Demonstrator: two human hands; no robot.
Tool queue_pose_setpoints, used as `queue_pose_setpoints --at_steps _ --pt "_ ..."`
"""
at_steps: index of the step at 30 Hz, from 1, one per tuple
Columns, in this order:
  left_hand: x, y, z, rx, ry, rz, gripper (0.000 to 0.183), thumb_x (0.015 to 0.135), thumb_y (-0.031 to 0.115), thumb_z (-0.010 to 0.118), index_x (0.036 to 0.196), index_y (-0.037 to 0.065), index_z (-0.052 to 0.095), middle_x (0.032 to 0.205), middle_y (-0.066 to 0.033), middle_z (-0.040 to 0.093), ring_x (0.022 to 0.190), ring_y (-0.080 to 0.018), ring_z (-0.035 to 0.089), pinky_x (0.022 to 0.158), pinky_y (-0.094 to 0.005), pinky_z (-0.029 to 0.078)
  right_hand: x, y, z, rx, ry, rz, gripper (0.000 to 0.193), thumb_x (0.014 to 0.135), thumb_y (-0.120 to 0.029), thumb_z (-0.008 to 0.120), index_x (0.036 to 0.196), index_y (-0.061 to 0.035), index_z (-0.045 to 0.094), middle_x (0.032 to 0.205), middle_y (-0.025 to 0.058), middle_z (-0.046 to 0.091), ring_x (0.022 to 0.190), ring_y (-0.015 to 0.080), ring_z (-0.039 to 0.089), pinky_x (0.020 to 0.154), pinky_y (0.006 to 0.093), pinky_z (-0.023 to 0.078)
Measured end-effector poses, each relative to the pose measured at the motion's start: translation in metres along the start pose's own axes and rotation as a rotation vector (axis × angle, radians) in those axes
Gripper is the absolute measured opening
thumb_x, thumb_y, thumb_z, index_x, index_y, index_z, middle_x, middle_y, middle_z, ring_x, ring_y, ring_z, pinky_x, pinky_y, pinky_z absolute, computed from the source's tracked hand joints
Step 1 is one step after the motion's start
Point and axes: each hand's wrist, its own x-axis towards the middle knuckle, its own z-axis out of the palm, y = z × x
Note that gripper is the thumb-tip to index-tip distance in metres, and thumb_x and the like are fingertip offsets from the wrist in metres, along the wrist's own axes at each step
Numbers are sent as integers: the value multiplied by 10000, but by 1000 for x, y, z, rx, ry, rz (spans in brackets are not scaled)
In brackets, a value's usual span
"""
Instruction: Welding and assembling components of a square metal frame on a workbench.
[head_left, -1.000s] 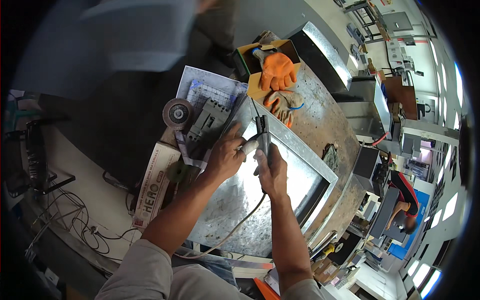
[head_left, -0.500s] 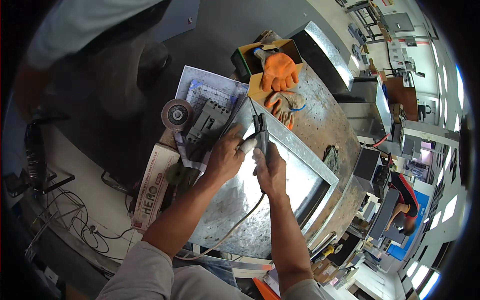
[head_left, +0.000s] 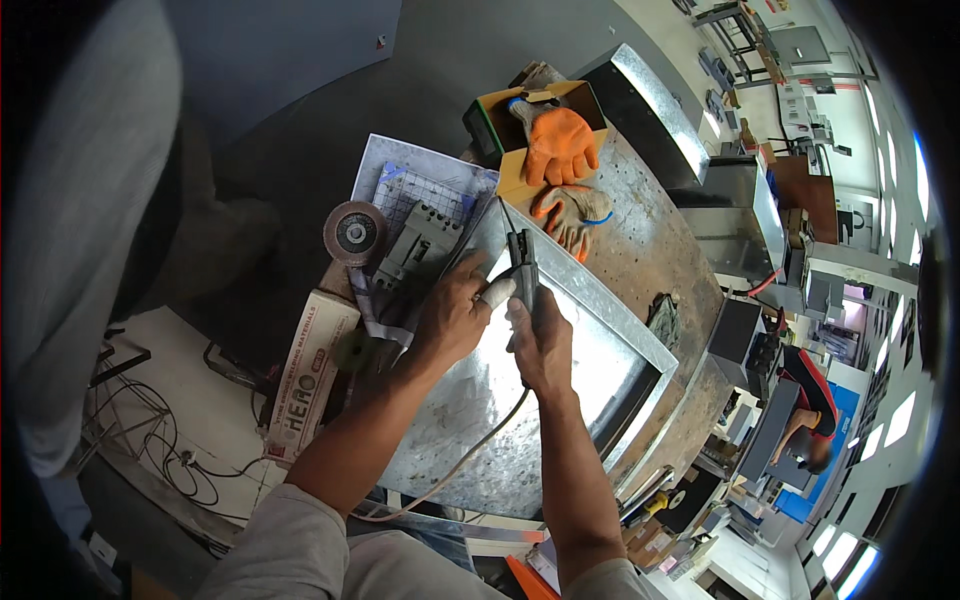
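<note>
Nearest, along the bottom of the frame, soft grey cloth sleeves (head_left: 292, 535) give way to bare forearms, and a thin beige cable (head_left: 480, 447) bows up toward the right hand over a shallow rectangular tray of mottled galvanized metal (head_left: 430, 465), which glares white near the middle. The right hand (head_left: 543, 345) is wrapped firmly around a dark grey, narrow, clamp-shaped tool (head_left: 525, 282) at the centre of the frame; it looks matte, with a blocky, slotted head and a slim dark rod (head_left: 507, 214) slanting up and left. The left hand (head_left: 452, 315) is half open, its digit in a pale wrap (head_left: 497, 292) against the tool's side; whether it grips anything is hard to tell here. Beyond, left of centre, lie a long white cardboard box (head_left: 312, 370), a gritty round brown abrasive disc (head_left: 355, 233) and a ribbed grey plastic block (head_left: 420, 245). Farther up, rubber-coated orange gloves (head_left: 562, 147) sit at an open cardboard carton (head_left: 512, 172) on a stained, rust-brown tabletop (head_left: 630, 190).
</note>
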Motion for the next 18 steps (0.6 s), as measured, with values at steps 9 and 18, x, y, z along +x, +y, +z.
queue_pose_setpoints --at_steps 9,18 --pt "-5 5 -6 73 -114 -125 183 864 165 558 906 53 697 917 -151 680 863 -281 655 756 -374 517 3 16 8 -337 114 42 407 969 -355 528 897 31 632 665 102 617 535 182 604 547 335 489" --pt "9 17 -18 -117 -38 -10 218 916 229 636 909 18 693 933 -126 665 1056 -277 626 849 -344 491 2 17 12 10 95 -15 354 962 -280 584 1213 -36 536 757 162 640 647 303 654 574 395 485"
